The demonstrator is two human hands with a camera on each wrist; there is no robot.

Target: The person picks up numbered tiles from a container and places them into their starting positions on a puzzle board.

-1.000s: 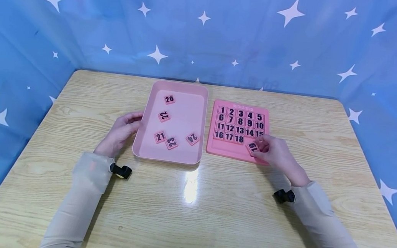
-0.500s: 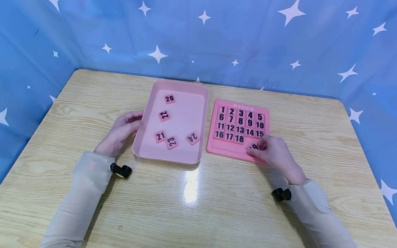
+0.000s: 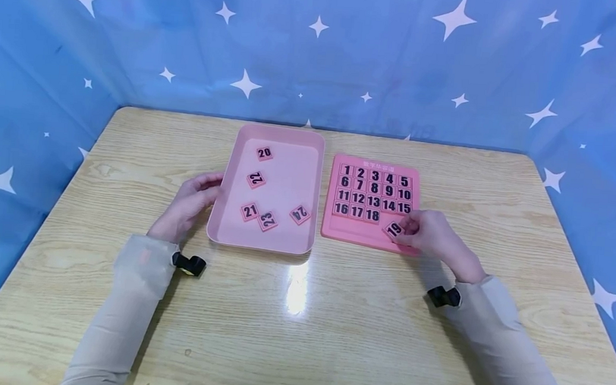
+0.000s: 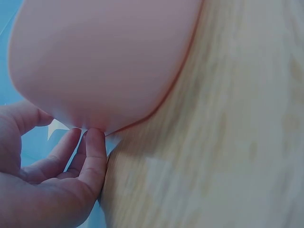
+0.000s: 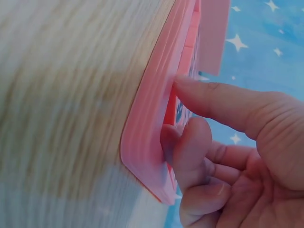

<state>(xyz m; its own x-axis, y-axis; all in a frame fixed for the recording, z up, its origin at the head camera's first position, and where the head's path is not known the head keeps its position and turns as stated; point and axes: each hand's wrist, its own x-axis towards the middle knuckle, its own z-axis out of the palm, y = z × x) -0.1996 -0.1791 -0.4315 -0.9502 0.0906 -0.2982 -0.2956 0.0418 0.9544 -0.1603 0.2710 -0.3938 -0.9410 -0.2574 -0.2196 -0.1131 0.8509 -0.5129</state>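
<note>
My right hand (image 3: 427, 233) pinches the square number tile marked 19 (image 3: 393, 229). That tile sits tilted on the pink puzzle board (image 3: 347, 226), in the row holding tiles 16, 17 and 18 (image 3: 372, 215). Above it, tiles 1 to 15 stand in ordered rows. In the right wrist view, thumb and fingers (image 5: 192, 147) meet at the board's edge, partly covering the tile. My left hand (image 3: 186, 205) rests at the left side of the pink tray (image 3: 261, 243); its fingertips (image 4: 96, 137) touch the outer wall, with none seen inside the tray.
Loose tiles 20 (image 3: 264, 153), 22 (image 3: 256, 179), 21 (image 3: 250, 211), 23 (image 3: 268, 221) and 24 (image 3: 300, 214) lie in the tray, 21 and 23 close together. A blue starry cloth (image 3: 317, 56) hangs behind the wooden table (image 3: 296, 359).
Within my right hand's pinch, tile 19 has turned to a different slant, its number showing more fully than half a second ago. My left hand and the tray stay put.
</note>
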